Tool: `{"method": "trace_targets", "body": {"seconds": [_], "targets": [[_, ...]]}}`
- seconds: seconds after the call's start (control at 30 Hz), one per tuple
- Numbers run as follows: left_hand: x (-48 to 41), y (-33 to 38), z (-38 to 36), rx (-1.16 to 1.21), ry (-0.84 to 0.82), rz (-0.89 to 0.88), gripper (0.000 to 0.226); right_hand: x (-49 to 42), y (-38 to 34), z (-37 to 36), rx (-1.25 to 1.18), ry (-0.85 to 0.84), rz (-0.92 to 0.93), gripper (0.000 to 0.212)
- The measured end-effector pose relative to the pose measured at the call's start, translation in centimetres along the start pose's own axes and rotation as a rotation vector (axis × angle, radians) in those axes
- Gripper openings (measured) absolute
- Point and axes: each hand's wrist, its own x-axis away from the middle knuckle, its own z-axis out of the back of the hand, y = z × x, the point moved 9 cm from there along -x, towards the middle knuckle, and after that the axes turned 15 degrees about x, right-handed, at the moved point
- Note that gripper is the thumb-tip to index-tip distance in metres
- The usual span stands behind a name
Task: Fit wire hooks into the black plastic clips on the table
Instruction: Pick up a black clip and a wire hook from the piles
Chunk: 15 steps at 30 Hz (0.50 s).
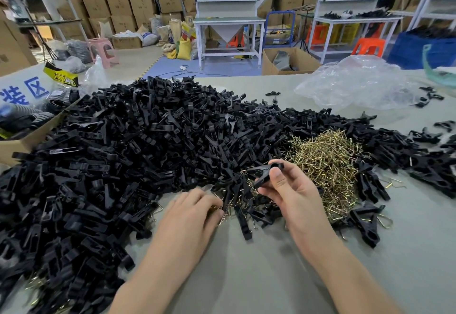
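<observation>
A huge heap of black plastic clips (138, 146) covers the left and middle of the grey table (246, 276). A tangle of brass-coloured wire hooks (325, 163) lies to its right. My right hand (288, 187) holds one black clip (262, 171) lifted a little above the pile, pinched between thumb and fingers. My left hand (195, 212) rests palm down on the table, its fingertips on loose wire hooks (222, 211) at the pile's edge; whether it grips one is hidden by the fingers.
An open cardboard box (27, 138) with dark parts stands at the left edge. A crumpled clear plastic bag (357, 84) lies at the back right. Scattered clips (370, 220) lie to the right of the hooks. Beyond the table are workbenches, stools and stacked cartons.
</observation>
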Motion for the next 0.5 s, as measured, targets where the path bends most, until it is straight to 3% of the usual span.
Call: {"method": "trace_targets", "body": {"seconds": [0.13,0.37,0.5], "targets": [[0.1,0.2,0.7,0.081,0.068,0.006,0.004,0.0,0.0,-0.1,0.029,-0.007,0.004,0.035],[0.5,-0.5,2.8,0.624,0.315,0.170,0.005,0.0,0.1,-0.1,0.011,-0.027,-0.011,0.035],[0.2,-1.6,2.8,0.828,0.339,0.263,0.010,0.0,0.2,-0.2,0.023,-0.041,-0.011,0.032]]}}
